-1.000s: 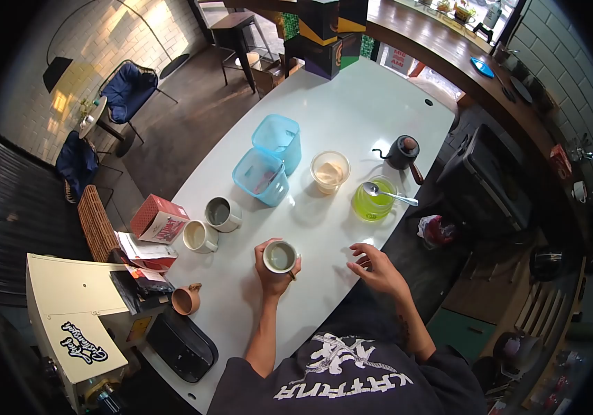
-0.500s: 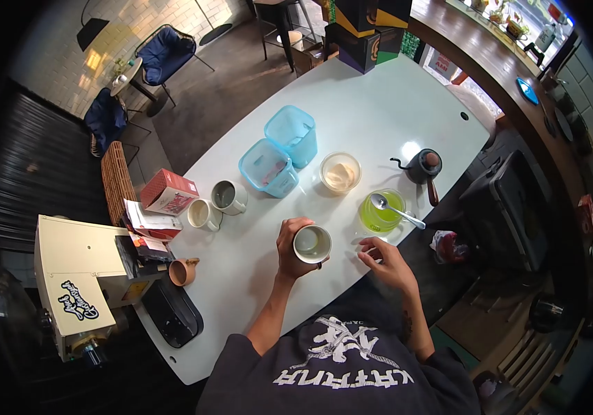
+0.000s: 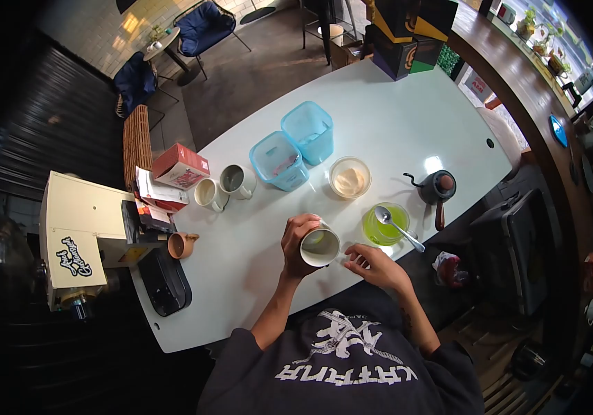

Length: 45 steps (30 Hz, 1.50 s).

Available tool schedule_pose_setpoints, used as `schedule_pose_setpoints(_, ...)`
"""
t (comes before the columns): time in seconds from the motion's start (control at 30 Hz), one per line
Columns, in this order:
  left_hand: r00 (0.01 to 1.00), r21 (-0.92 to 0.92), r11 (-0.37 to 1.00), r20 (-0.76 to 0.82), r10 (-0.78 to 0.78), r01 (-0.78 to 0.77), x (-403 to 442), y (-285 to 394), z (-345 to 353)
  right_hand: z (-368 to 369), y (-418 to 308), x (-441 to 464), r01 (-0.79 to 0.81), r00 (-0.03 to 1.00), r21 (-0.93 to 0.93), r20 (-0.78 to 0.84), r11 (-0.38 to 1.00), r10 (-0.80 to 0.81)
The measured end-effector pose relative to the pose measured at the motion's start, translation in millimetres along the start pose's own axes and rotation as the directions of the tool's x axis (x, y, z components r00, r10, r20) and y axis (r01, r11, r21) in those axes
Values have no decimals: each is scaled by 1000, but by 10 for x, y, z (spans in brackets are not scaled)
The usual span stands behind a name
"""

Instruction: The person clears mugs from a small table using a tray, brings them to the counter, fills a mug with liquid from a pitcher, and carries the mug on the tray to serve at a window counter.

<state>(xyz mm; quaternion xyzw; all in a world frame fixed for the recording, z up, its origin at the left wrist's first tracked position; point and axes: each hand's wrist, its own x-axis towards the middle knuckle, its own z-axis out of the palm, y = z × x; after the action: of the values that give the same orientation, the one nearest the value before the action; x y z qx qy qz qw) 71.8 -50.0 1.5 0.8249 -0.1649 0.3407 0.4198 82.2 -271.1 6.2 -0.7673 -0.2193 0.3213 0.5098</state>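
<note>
My left hand [image 3: 299, 243] is wrapped round a pale mug [image 3: 321, 257], which is tilted so its inside shows, with a small greenish patch near the bottom. Just right of the mug, my right hand [image 3: 377, 268] is loosely curled with its fingers apart and nothing visible in them. Beyond that hand stands a clear bowl of green liquid [image 3: 381, 231], a spoon [image 3: 399, 227] lying across it. Behind is a tub of pale powder [image 3: 349, 178]. To the right sits a dark gooseneck kettle [image 3: 437, 187] with a wooden handle.
Two blue plastic containers [image 3: 279, 160] stand at mid-table. Left of them are a grey-lined mug [image 3: 237, 182], a white mug [image 3: 210, 196], a red box [image 3: 181, 167] and a brown cup [image 3: 181, 245]. A cream machine [image 3: 78, 228] borders the left; black boxes [image 3: 407, 55] stand at the far end.
The mug in my left hand has tipped further toward the right. My right hand has moved left, closer to the mug. The camera view has shifted and turned slightly.
</note>
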Motion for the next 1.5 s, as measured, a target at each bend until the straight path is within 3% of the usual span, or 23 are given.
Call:
schedule_pose_setpoints(0.13,1000,-22,999,-20,22,-23,6,35,-39,1,-62,24,89,996,-82,15,993,-88)
schedule_pose_setpoints(0.3,991,-41,990,21,134,-133,62,65,-184,168,-107,-90,21,998,-75,-59,997,-26)
schedule_pose_setpoints(0.4,996,-242,968,55,76,-61,50,143,-199,292,-158,-291,26,989,-41,-145,999,-32)
schedule_pose_setpoints(0.47,992,-342,933,101,-79,109,71,312,-227,384,-145,-453,-43,980,-6,-197,999,41)
schedule_pose_setpoints(0.6,938,-489,831,333,-101,264,95,526,-163,558,-25,-904,-157,934,31,-319,987,158)
schedule_pose_setpoints(0.67,868,-543,779,496,-5,315,102,625,-31,661,-9,-1212,-165,886,47,-431,985,169)
schedule_pose_setpoints(0.7,814,-558,759,577,65,334,109,699,54,731,40,-1377,-189,844,71,-499,980,198)
schedule_pose_setpoints(0.77,668,-595,543,740,82,593,27,924,283,891,165,-1715,-166,750,138,-626,976,216)
schedule_pose_setpoints(0.87,524,-596,508,799,295,622,-75,1330,637,1059,250,-2238,-183,585,236,-754,954,299)
schedule_pose_setpoints(0.93,455,-617,407,780,430,674,-165,1675,845,1203,318,-2573,-162,470,290,-818,943,332)
schedule_pose_setpoints(0.97,417,-611,406,777,471,680,-225,1811,941,1265,350,-2750,-156,396,358,-831,921,390)
schedule_pose_setpoints(1.03,300,-605,571,786,540,555,-338,2091,1142,1412,471,-3082,-129,283,431,-847,893,450)
schedule_pose_setpoints(1.1,247,-612,564,768,591,555,-461,2397,1349,1599,655,-3380,45,42,424,-905,904,423)
schedule_pose_setpoints(1.2,170,-618,576,747,643,536,-708,2857,1704,1772,746,-3903,97,-178,437,-876,894,447)
schedule_pose_setpoints(1.27,147,-596,522,733,665,610,-913,3213,1977,1900,884,-4293,183,-347,392,-832,902,432)
schedule_pose_setpoints(1.3,134,-600,509,718,683,617,-1040,3419,2118,1966,984,-4507,176,-374,392,-822,903,430)
schedule_pose_setpoints(1.37,140,-657,519,683,717,546,-1272,3804,2377,2095,1165,-4916,209,-632,295,-687,932,359)
schedule_pose_setpoints(1.4,116,-651,525,680,724,548,-1348,4046,2456,2100,1106,-5149,150,-732,270,-616,951,291)
schedule_pose_setpoints(1.43,91,-655,523,667,740,546,-1447,4228,2577,2164,1122,-5340,158,-752,269,-591,950,292)
schedule_pose_setpoints(1.5,97,-745,462,569,817,481,-1702,4608,2812,2375,1164,-5787,-26,-916,279,-392,960,89)
